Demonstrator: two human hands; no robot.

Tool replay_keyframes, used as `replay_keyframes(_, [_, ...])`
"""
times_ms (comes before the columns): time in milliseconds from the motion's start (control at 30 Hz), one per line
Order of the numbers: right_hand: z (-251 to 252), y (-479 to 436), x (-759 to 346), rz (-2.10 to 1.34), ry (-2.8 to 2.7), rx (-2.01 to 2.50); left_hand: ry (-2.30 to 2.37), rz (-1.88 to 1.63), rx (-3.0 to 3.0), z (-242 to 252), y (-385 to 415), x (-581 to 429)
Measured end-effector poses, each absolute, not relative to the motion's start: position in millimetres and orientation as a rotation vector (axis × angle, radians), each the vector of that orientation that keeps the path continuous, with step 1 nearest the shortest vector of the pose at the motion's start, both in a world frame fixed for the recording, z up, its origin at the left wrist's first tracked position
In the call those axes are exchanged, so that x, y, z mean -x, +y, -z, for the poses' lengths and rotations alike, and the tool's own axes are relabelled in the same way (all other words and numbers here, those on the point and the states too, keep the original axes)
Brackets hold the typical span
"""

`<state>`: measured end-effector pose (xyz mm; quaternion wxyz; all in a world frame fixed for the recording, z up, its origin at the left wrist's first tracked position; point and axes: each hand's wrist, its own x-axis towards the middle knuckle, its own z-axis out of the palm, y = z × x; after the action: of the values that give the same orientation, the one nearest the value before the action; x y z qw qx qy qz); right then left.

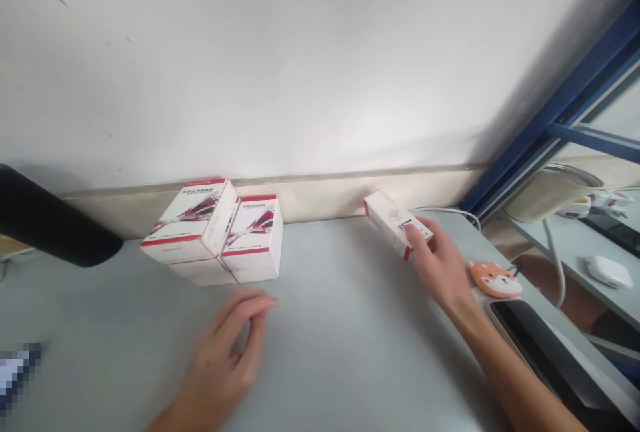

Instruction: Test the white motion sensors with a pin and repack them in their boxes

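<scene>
My right hand (440, 259) grips the near end of a slim white cardboard box (395, 219) with red edges, thumb on its top face. The box is tilted, close to the foot of the wall. My left hand (230, 345) is over the table with thumb and fingertips brought together and nothing seen between them. Just beyond it stand white-and-red boxes with dark red pictures: an upper box (190, 215) rests on a lower box (205, 272), and another box (253, 235) stands beside them on the right. My left hand looks apart from these boxes.
The grey table (325, 325) meets a white wall (300, 72). A black cylinder (60, 219) leans in at the left. Right of my right arm are an orange-and-white animal-face item (497, 279) and a dark phone-like device (550, 352). A blue frame (560, 99) rises at the right.
</scene>
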<state>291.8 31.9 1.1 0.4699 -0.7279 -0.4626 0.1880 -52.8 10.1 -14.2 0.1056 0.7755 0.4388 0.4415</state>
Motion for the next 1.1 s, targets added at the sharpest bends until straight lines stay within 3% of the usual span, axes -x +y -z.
replay_keyframes(200, [-17, 12, -251, -1.375, -0.908, 1.136, 1.359, -1.087, -1.855, 18, 3, 49])
replay_keyframes(367, [-8, -2, -223, -1.721, -0.954, 1.067, 1.093, -1.093, -1.553, 17, 4, 48])
replay_keyframes(867, [8, -3, -224, -1.785, -1.009, 1.158, 1.136, -1.016, -1.376, -1, -8, 32])
replay_keyframes(1100, [-3, -1, -225, -1.854, -0.706, 1.056, 1.164, -1.026, -1.165, 5, 1, 39])
